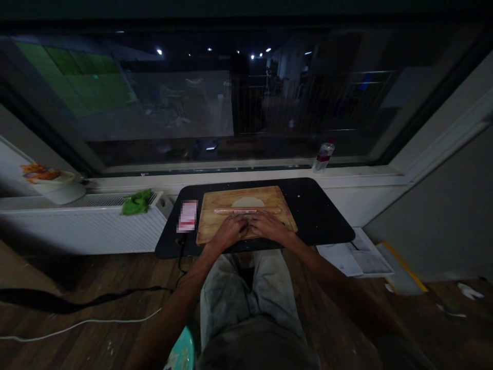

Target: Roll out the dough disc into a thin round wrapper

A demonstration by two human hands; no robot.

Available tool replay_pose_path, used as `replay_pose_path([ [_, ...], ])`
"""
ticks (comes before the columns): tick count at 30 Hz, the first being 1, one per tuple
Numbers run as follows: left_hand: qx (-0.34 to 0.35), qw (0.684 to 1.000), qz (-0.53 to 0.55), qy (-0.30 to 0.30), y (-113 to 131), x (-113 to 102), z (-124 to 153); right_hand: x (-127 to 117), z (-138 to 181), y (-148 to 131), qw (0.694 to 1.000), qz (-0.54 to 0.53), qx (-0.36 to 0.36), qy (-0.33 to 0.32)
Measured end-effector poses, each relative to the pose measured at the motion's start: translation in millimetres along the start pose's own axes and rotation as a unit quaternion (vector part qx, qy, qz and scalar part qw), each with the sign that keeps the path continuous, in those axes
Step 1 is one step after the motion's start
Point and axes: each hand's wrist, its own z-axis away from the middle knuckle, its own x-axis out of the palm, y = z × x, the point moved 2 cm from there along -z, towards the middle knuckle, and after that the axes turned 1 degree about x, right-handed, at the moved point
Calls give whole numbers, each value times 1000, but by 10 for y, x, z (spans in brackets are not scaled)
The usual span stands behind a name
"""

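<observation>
A wooden cutting board (211, 226) lies on a small black table. Across it rests a rolling pin (223, 210) with a printed label at its middle. Just beyond the pin shows a flat, round, pale sheet of dough (248, 201). My left hand (233, 229) and my right hand (266, 225) are close together over the near half of the board, on my side of the pin. Fingers of both hands are curled inward and nearly meet. Whatever lies between or under the fingertips is hidden.
The black table (318, 213) stands against the windowsill. A blurred pink-white object (187, 216) lies left of the board. On the sill is a plastic bottle (324, 155); a green cloth (137, 202) hangs on the radiator (115, 231). A turquoise basin (185, 349) is beside my legs.
</observation>
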Motion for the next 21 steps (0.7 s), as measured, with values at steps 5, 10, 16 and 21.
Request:
replay_pose_path([
  [5,3,1000,-3,7,-22,51,22,28,-3,37,1000,-18,-13,19],
  [10,11,1000,12,14,-43,19,67,132,26,69,1000,8,3,15],
  [16,13,1000,-16,8,-40,48,34,138,3,31,1000,18,8,13],
  [21,7,1000,-23,20,-43,104,50,46,47,49,1000,7,-16,8],
])
